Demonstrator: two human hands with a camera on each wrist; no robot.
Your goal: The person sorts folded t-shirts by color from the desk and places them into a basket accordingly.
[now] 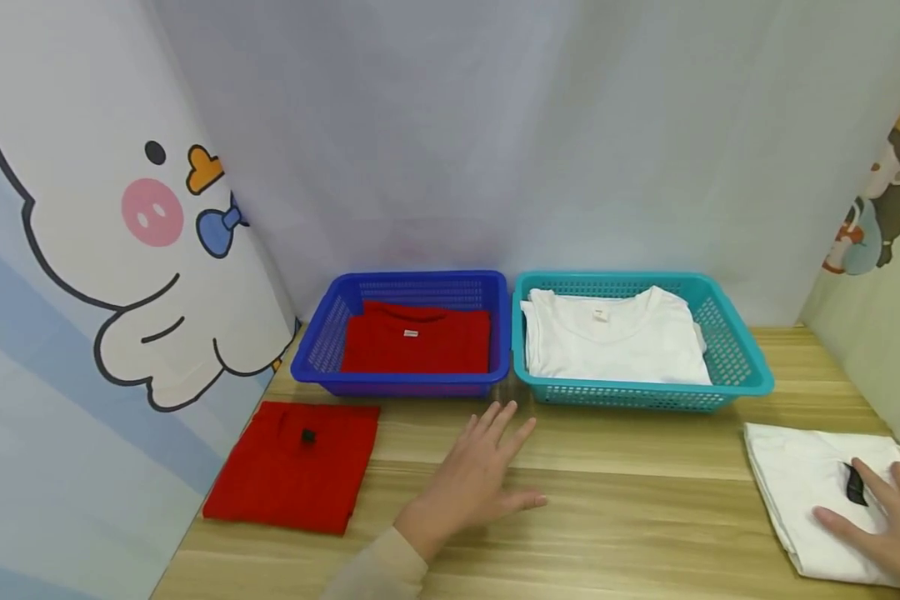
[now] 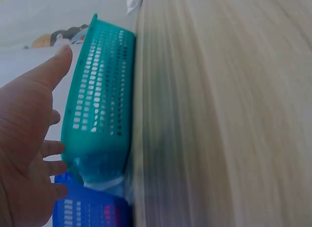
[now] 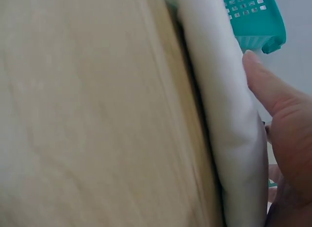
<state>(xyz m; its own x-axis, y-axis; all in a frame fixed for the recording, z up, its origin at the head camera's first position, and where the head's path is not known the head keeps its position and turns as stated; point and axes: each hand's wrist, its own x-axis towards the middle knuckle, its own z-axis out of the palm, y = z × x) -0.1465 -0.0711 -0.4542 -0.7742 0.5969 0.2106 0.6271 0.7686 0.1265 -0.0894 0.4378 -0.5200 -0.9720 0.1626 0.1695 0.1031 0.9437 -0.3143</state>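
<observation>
My left hand (image 1: 474, 477), fingers spread, is over the wooden table in front of the two baskets and holds nothing. In the left wrist view its palm and thumb show beside the teal basket (image 2: 100, 90). At the far right my right hand (image 1: 896, 521) rests on a folded white shirt (image 1: 795, 483) beside its black tag (image 1: 855, 483); part of the hand is cut off by the frame. The right wrist view shows the thumb (image 3: 268, 83) against the edge of the white shirt. A folded red shirt (image 1: 292, 475) with a dark tag lies at the left.
A blue basket (image 1: 405, 379) at the back holds a folded red shirt (image 1: 420, 346). Right of it stands the teal basket, with folded white shirts (image 1: 615, 342) inside. A pale curtain (image 1: 450, 150) closes off the back, and printed cloth walls (image 1: 60, 433) flank the table (image 1: 607, 533).
</observation>
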